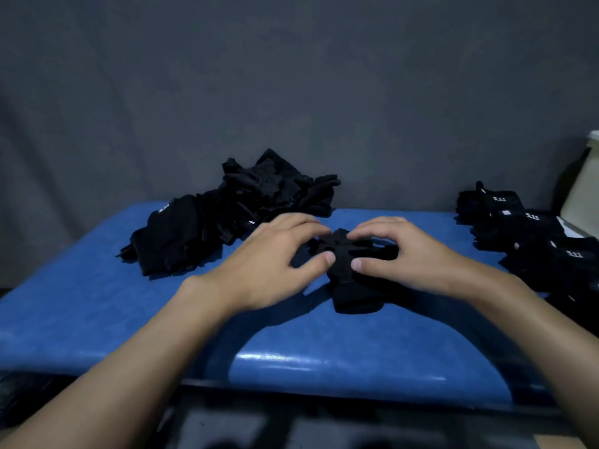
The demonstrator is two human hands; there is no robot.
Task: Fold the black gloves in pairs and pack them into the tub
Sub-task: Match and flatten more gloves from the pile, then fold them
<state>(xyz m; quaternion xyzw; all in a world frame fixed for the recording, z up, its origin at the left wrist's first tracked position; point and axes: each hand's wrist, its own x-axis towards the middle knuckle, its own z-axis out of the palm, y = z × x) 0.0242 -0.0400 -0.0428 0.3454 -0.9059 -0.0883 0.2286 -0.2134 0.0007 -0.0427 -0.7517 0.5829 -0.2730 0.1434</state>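
A dark grey cloth backdrop (291, 76) hangs behind a desk (97, 306) covered with shiny blue padding. The light is dim, so the black items show little detail.

Both hands are low over the middle of the desk, close to each other, and both are pressed on one black glove bundle (353, 280). The left hand (275, 264) lies on its left part, with the fingers bent over the far edge and the thumb touching the near side. The right hand (398, 254) does the same from the other side; its thumb tip is just beside the left thumb tip, and both thumbs rest on the fabric. So the hands are together and closed lightly around this bundle, which lies flat on the blue surface, with its cuff end pointing toward the person.

Beyond the left hand, and to its left, there is a loose pile of black gloves (233, 209) at the far edge of the desk. To the right of the right hand lies a row of folded glove pairs (525, 234), some with small white "5.11" marks. At the far right edge, behind this row, a part of a pale container (583, 189) is visible; I cannot tell if this is the tub.
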